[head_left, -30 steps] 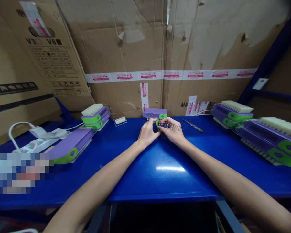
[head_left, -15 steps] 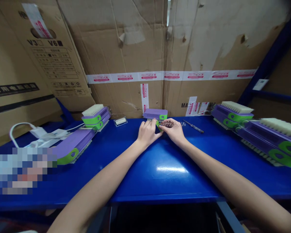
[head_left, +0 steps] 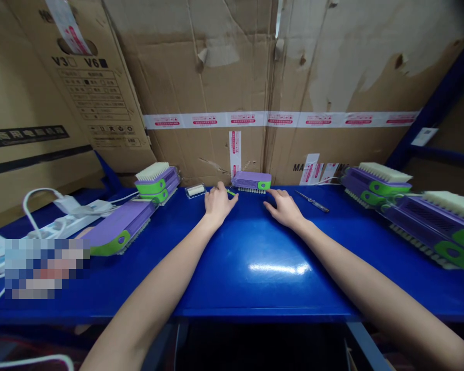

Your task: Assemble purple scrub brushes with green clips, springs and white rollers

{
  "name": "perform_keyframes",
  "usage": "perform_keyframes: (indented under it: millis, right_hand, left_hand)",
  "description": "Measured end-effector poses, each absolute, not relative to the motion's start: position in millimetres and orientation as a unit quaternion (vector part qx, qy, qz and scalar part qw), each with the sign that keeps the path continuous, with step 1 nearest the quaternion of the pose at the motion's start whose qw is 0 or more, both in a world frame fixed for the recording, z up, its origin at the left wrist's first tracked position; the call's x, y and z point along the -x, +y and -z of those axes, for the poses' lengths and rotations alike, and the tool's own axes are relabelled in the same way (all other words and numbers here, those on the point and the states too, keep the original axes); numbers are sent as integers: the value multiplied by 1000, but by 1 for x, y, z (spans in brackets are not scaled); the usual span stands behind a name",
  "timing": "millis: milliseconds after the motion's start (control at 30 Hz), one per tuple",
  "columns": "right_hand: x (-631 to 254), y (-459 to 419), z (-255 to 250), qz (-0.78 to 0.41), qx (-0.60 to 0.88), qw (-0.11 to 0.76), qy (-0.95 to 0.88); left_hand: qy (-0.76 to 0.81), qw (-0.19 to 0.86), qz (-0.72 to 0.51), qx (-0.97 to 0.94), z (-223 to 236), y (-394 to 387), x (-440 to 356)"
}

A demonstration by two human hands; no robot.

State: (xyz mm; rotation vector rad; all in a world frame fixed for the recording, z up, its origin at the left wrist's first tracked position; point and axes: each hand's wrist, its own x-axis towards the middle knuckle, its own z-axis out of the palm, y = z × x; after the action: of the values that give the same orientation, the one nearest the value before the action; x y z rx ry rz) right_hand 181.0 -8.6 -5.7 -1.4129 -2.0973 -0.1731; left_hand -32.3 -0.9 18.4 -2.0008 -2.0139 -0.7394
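My left hand (head_left: pixel 217 205) is palm down at the back of the blue table. A small green piece (head_left: pixel 231 192) shows between its fingers and thumb, most of the piece being hidden. My right hand (head_left: pixel 286 208) rests on the table with its fingers apart and nothing in them. Just beyond and between the hands is a purple and green brush-like unit (head_left: pixel 251 180), bristles down. Left of my left hand lies a small clear case with a white bar (head_left: pixel 195 190). A thin screwdriver-like tool (head_left: pixel 312 201) lies to the right of my right hand.
Stacked purple-green brush units stand at left (head_left: pixel 157 183) and right (head_left: pixel 375 185); another pair (head_left: pixel 421 219) is nearer at right. A single unit (head_left: pixel 116 226) lies by a white power strip (head_left: pixel 73 219) with cables. Cardboard (head_left: pixel 209 93) walls the back.
My hands have come apart: the left has moved left with the green piece beside it, and the right has opened. The wire coil by my right hand is gone from there. The view has shifted slightly.
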Motion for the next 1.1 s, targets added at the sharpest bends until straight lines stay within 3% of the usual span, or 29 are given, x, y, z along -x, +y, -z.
perform_keyframes:
  millis: [267, 433, 767, 1100]
  right_hand:
    - [-183, -7, 7, 53, 546, 295, -782]
    - [-181, -10, 4, 64, 546, 274, -789]
    - [-182, -9, 4, 81, 554, 273, -782]
    - [-185, -5, 5, 107, 576, 359, -727]
  left_hand:
    - [-749, 140, 199, 616, -20, 8, 54]
    - [-750, 110, 157, 633, -25, 9, 63]
    - [-585, -109, 260, 760, -21, 16, 70]
    - [-493, -271, 306, 768, -19, 26, 89]
